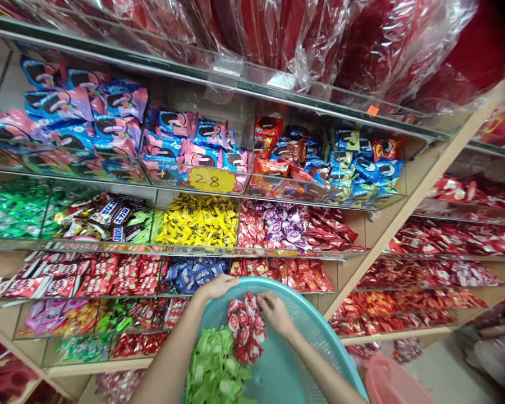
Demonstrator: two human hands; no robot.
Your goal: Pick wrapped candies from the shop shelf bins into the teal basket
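A large teal plastic basket (pixel 320 320) with a mesh wall sits low in front of me. My left hand (pixel 219 287) is closed over its far rim. Inside, green-wrapped candies (pixel 216 370) lie in a heap on the left. Red-and-white wrapped candies (pixel 247 331) form a smaller pile beside and partly against them. My right hand (pixel 275 314) is inside the basket at the right edge of the red-and-white pile. Its fingers are curled together, touching the candies; whatever is between them is hidden.
Shelves with clear dividers hold yellow candies (pixel 197 224), purple candies (pixel 286 224), blue packets (pixel 196 274) and cookie packs (pixel 59 106). A yellow price tag (pixel 212 179) reads 28. A pink basket (pixel 393 384) stands at lower right. A wooden upright (pixel 412 196) separates the shelf sections.
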